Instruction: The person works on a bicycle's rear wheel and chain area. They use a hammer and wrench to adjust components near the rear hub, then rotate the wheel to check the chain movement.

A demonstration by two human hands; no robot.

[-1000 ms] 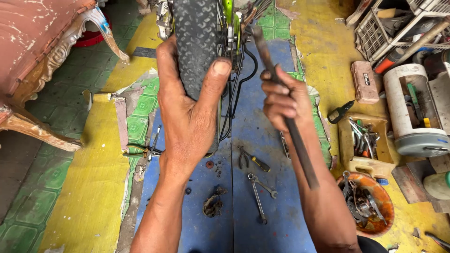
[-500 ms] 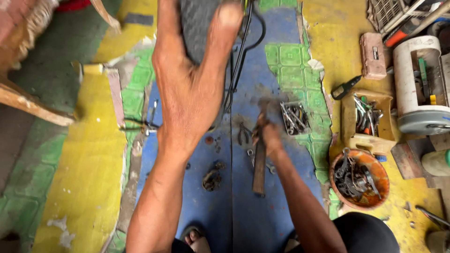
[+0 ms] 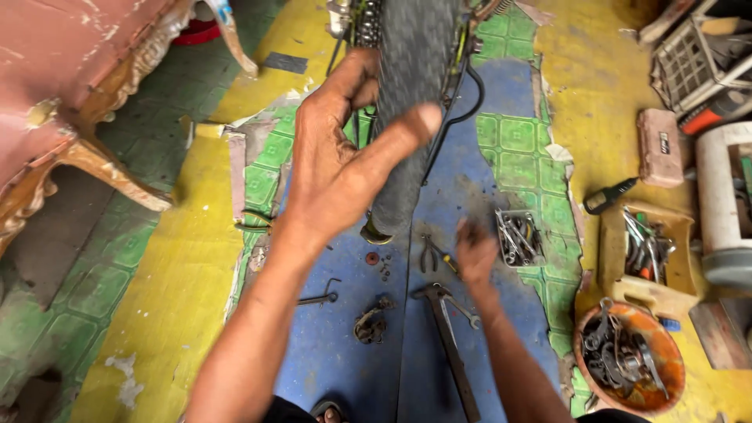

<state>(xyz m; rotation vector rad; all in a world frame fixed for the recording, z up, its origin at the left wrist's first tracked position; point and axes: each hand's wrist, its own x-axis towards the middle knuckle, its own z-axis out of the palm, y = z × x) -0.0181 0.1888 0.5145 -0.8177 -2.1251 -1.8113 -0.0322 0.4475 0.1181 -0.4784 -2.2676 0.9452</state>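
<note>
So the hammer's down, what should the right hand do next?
Probably close on the pliers. The right hand hovers empty beside them, with the hammer lying just below, while the left hand steadies the tyre.

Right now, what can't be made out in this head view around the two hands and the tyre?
- Tyre: the top is cut off by the frame's upper edge, and the left hand covers part of its side.
- Right hand: blurred, so whether it touches anything on the floor cannot be told.
- Small parts below the tyre: too small to identify.
- Orange bowl: its tangled contents cannot be separated.
</note>
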